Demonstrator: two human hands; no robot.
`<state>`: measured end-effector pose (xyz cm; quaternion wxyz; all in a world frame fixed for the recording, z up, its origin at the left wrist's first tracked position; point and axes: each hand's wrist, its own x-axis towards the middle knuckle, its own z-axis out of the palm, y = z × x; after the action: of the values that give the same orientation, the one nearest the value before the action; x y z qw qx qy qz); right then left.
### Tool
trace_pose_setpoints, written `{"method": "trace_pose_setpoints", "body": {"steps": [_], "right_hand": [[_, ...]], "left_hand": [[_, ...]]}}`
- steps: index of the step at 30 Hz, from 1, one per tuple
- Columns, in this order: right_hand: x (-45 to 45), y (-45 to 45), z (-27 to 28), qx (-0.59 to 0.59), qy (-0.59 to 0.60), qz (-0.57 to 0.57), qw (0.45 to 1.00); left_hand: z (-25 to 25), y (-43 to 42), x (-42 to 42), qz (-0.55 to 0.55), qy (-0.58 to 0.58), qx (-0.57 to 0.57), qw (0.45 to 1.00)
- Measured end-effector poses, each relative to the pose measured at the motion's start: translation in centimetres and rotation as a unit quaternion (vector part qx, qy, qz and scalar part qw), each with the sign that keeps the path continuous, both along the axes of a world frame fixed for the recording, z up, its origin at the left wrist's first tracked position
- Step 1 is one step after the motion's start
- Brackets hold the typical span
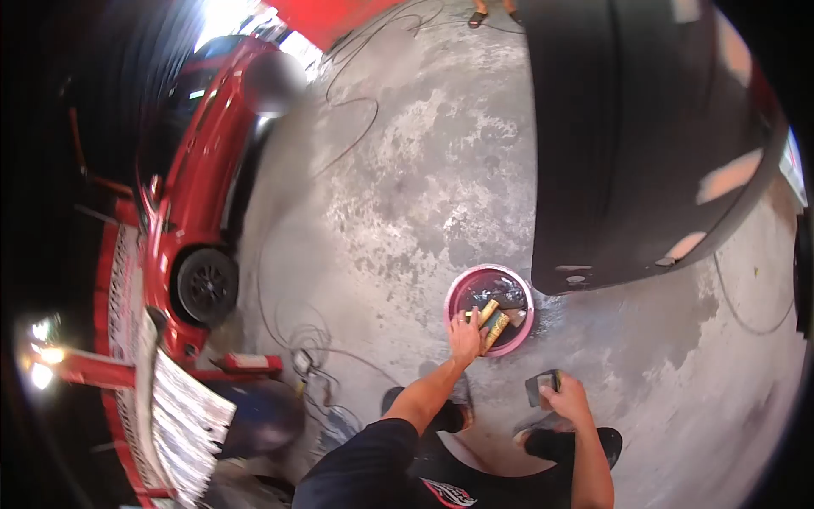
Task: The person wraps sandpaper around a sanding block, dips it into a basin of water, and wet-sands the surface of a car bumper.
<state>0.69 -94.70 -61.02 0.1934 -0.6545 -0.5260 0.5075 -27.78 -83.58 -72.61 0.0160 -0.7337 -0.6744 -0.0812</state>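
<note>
A round pink basin (pixel 453 299) of dark water stands on the floor in front of me. My left hand (pixel 465 336) reaches over its near rim, with the fingers closed around a yellow block (pixel 495 331) that has a dark face. Another yellow piece and a brownish piece lie close by in the basin, partly covered. To the right of the basin, my right hand (pixel 570 399) grips a flat dark grey sanding pad (pixel 540 389) above the floor near my right foot; its underside is hidden.
A dark matte car panel (pixel 610 170) with peach patches rises at right, close to the basin. At left stands a red car (pixel 203 187). Cables and hoses (pixel 309 343) lie on the concrete floor (pixel 407 204). A person's sandalled feet (pixel 480 19) show at the top.
</note>
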Motion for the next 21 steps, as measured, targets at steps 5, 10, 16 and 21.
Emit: {"method": "trace_pose_setpoints", "body": {"steps": [5, 10, 16, 21], "right_hand": [[0.7, 4.3, -6.0, -0.010, 0.023, 0.083, 0.996], [2.8, 5.2, -15.6, 0.071, 0.070, 0.068, 0.993], [5.0, 6.6, -12.9, 0.141, 0.034, 0.116, 0.983], [9.5, 4.9, -12.9, 0.193, -0.033, -0.003, 0.981]], "left_hand": [[-2.9, -2.7, 3.8, -0.031, -0.043, -0.046, 0.998], [-5.0, -6.6, 7.4, -0.044, -0.067, -0.123, 0.989], [-5.4, -4.5, 8.7, -0.078, 0.013, -0.112, 0.991], [-5.7, -3.9, 13.4, -0.116, 0.044, -0.165, 0.978]]}}
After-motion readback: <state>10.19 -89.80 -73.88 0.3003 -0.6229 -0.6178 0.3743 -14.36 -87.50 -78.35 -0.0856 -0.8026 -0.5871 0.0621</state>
